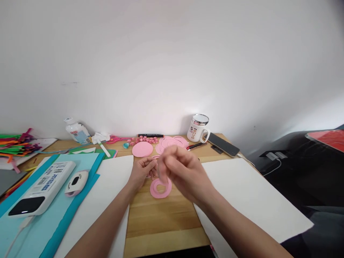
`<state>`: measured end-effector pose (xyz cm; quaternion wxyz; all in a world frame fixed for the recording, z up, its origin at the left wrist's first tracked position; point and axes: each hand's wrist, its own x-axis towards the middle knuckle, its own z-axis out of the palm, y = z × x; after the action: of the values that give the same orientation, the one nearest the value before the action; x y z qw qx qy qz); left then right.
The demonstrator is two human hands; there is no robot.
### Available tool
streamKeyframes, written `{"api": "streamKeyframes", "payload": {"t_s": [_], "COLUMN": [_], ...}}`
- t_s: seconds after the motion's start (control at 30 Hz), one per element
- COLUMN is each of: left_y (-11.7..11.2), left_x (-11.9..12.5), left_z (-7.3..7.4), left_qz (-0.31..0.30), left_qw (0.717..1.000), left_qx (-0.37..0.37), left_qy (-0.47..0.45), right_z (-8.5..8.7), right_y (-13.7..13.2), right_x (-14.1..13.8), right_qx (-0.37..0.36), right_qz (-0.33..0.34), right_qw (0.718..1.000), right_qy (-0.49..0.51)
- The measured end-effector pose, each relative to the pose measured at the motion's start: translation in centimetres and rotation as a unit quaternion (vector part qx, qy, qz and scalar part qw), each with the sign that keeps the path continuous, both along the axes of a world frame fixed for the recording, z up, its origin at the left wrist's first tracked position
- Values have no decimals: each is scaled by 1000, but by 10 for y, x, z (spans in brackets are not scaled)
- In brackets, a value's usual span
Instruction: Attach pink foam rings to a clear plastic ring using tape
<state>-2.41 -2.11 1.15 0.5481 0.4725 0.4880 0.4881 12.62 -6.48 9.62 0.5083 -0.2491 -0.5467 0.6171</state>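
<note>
My left hand (143, 170) is closed, with thumb and fingertips pressed together over the middle of the wooden desk. Whatever it pinches is too small to make out. My right hand (184, 170), raised slightly higher and closer to the camera, has its fingers curled into a pinch; their tips are blurred and any contents cannot be told. Just below both hands is a curled pink paper ring (154, 193), open in its centre. Behind them, a pink paper disc (142, 149) lies beside a pile of cut pink paper circles (172, 144).
Small pink rolled pieces (145, 139) lie near a black marker (150, 135) and pink scissors (118, 139). A white mug (197, 130) stands by a phone (223, 144). White sheets (249, 193) flank the bare wood. A power bank (44, 188) rests on blue paper at left.
</note>
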Motion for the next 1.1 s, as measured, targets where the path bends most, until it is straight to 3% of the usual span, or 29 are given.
{"api": "streamKeyframes", "payload": {"t_s": [0.1,0.13,0.23,0.3,0.6,1.1], "left_y": [1,2,4,4,4,4], "left_x": [-1,-1,-2,-2,1,2], "left_z": [-1,-2,-3,-4,-6,-5], "left_qz": [-20,-23,-22,-22,-22,-32], "left_qw": [1000,1000,1000,1000,1000,999], "left_qx": [-1,-2,-3,-5,-18,-16], "left_qy": [-9,-12,-17,-17,-7,10], "right_z": [-43,-60,-97,-108,-109,-114], "right_y": [45,55,68,67,64,61], "right_x": [-9,-11,-12,-12,-11,-4], "right_qx": [1,-6,-29,-42,-112,-115], "right_qz": [-117,-129,-96,-68,-77,-102], "right_qw": [993,991,993,996,991,988], "right_qy": [-22,-42,-61,-45,6,11]}}
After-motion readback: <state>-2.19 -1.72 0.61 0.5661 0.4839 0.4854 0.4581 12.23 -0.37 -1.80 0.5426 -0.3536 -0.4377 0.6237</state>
